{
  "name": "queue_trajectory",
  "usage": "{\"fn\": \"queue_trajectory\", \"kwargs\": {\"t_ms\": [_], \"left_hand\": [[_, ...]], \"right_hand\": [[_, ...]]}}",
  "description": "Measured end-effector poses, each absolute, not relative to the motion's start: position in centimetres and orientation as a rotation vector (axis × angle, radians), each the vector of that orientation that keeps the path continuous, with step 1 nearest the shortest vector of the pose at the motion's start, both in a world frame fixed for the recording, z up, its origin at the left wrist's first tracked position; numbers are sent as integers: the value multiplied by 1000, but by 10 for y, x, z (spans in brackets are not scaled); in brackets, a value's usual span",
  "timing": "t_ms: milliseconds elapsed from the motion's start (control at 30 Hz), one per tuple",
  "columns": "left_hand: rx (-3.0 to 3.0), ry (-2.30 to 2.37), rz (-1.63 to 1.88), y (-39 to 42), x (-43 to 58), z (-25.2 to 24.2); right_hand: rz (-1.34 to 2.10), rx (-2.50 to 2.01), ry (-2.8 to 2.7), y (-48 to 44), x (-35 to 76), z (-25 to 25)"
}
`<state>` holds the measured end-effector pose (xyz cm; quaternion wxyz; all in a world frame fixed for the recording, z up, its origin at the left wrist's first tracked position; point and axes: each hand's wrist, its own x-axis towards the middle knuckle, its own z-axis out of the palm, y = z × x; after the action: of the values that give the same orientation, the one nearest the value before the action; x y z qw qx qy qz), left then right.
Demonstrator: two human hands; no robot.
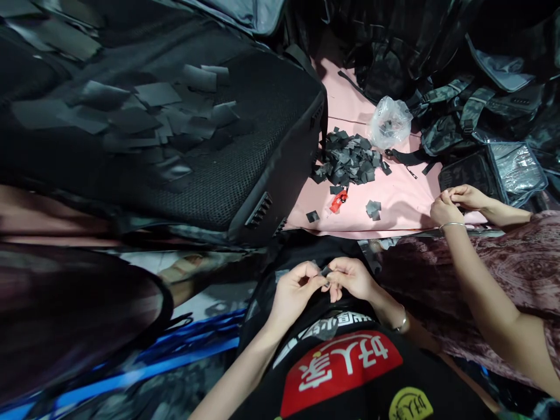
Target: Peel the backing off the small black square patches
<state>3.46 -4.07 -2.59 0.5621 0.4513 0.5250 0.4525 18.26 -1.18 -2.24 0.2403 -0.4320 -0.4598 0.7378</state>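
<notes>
My left hand [297, 287] and my right hand [352, 279] meet above my lap, thumbs and fingers pinched together. Between their fingertips is a small dark square piece [325, 271], mostly covered by the fingers; both hands grip it. Under them lies a black apron [345, 306] with a red printed panel. Beyond my hands, on the pink cloth surface [352, 224], a heap of small black and grey square pieces [350, 156] is spread. A few loose squares [373, 210] and a small red item [338, 200] lie nearer the front edge.
A large black mesh bag [262, 146] fills the left, with bigger dark sheets [153, 114] scattered on it. A clear plastic bag [390, 123] and camouflage backpacks [450, 125] stand at the back right. Close on my right, another person's hands [452, 207] work over the cloth.
</notes>
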Motion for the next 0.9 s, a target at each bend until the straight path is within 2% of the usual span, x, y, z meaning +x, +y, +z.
{"fn": "queue_trajectory", "kwargs": {"t_ms": [200,367,533,700,900], "left_hand": [[1162,1585,1284,-41,48,-27],[1063,1547,1261,-36,52,-29],[980,1431,1132,-36,45,-33],[979,1554,1148,-38,40,-35],[1130,1588,1109,-39,41,-35]], "right_hand": [[1882,-1276,-863,-18,161,-32],[1837,-1286,-749,-14,157,-35],[1875,-1377,-972,-6,170,-39],[1605,-1432,-1249,-4,179,-34],[1654,-1387,-1325,-8,177,-23]]}}
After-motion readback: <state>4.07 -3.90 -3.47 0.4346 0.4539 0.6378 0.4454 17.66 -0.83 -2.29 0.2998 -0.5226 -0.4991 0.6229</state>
